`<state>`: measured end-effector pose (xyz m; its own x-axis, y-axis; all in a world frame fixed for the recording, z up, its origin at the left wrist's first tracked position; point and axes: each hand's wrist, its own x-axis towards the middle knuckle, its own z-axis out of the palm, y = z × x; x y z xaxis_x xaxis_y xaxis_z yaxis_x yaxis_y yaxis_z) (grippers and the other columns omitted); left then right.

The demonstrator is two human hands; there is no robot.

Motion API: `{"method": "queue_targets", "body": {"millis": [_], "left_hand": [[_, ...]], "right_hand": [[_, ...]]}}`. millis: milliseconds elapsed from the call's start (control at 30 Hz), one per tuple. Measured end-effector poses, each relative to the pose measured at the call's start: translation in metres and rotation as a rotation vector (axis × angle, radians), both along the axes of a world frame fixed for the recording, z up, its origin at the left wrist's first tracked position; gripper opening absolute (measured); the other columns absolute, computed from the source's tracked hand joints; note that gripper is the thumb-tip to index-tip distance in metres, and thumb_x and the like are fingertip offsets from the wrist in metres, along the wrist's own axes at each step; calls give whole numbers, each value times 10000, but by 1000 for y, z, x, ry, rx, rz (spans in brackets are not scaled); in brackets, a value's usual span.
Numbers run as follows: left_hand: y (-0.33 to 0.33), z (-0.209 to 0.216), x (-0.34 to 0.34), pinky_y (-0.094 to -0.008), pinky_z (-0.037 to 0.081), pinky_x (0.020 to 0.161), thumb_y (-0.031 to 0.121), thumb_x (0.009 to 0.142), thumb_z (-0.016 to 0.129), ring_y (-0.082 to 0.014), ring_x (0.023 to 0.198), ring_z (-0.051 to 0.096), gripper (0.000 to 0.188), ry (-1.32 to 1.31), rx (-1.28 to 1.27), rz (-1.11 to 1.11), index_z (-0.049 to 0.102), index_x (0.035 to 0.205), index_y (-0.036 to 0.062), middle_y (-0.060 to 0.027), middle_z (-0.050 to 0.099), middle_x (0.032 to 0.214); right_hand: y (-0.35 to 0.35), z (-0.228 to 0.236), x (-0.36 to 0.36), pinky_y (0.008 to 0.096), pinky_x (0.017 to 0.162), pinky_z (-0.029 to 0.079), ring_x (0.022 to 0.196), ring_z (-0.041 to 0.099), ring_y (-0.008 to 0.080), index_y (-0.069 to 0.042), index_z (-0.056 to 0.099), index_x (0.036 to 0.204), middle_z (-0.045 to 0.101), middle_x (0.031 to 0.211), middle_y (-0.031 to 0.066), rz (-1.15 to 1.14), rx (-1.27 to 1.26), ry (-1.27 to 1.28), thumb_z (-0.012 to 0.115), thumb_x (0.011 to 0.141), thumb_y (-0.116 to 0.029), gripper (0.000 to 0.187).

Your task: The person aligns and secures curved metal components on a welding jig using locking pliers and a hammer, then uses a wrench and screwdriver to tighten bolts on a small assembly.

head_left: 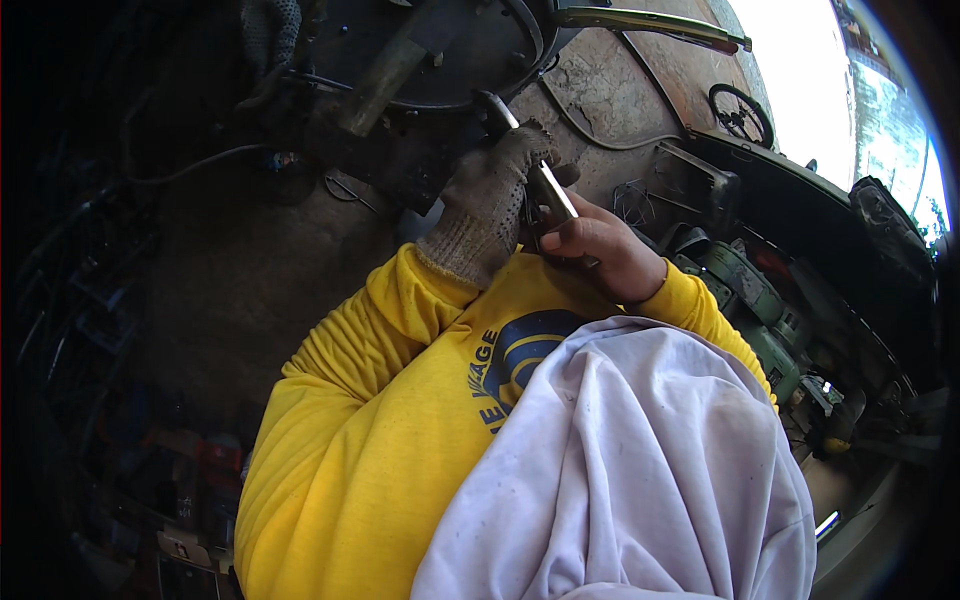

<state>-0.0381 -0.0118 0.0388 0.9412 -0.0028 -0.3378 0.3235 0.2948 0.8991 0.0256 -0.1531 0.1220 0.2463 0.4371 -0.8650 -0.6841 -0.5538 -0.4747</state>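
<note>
My left hand [492, 195], in a worn grey knit glove, is wrapped round a long shiny metal tool [556, 190] in front of my chest. The tool slants from a dark, hooked-looking end [493, 108] above the glove down to my right hand. Bare and closed, my right hand [610, 250] grips its lower part, with the thumb lying across it. The fingers and the glove hide much of the tool, so its exact kind does not show. Just beyond the hands is the rim of a round dark metal surface [455, 100].
A thick bar-like handle [385, 90] lies across the round surface. A long-handled metal tool [650, 22] juts out at its right. Another dotted glove [270, 40] shows at upper left; whether a hand is inside, I cannot tell. Green machinery [740, 275] and a small wheel [740, 113] are at right.
</note>
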Motion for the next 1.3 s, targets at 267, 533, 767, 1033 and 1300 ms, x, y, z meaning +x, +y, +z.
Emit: {"method": "queue_targets", "body": {"millis": [267,533,767,1033,1300], "left_hand": [[2,-9,-4,-357,507,790,128,752,696,-255,918,630,450,-191,303,45,536,1172,104,-122,623,1026],[4,-4,-1,-339,514,822,182,780,707,-201,922,614,449,-97,124,25,520,1175,81,-116,593,1039],[10,20,8,-354,517,822,186,790,691,-241,926,612,527,343,-262,6,486,1267,96,-150,582,1048],[-2,11,9,-399,523,825,179,811,688,-333,957,622,531,128,-68,59,453,1282,114,-216,569,1071],[-2,23,20,-360,539,811,82,802,691,-282,952,637,503,487,-796,239,463,1250,91,-181,600,1037]], "right_hand": [[15,14,1,255,818,403,875,484,119,-15,541,1070,530,938,29,30,-22,-36,607,800,-256,369],[1,5,-1,263,819,408,880,529,174,-32,605,962,529,923,68,-61,54,50,609,870,-206,198],[9,15,7,271,815,427,915,558,193,-21,635,922,546,963,107,67,124,-51,566,915,-182,175],[7,63,3,275,575,459,602,554,130,52,663,848,592,643,90,204,-313,-433,456,973,-452,559],[16,71,-6,312,515,419,531,530,208,46,641,820,585,628,106,457,-325,-811,619,907,-304,361]]}}
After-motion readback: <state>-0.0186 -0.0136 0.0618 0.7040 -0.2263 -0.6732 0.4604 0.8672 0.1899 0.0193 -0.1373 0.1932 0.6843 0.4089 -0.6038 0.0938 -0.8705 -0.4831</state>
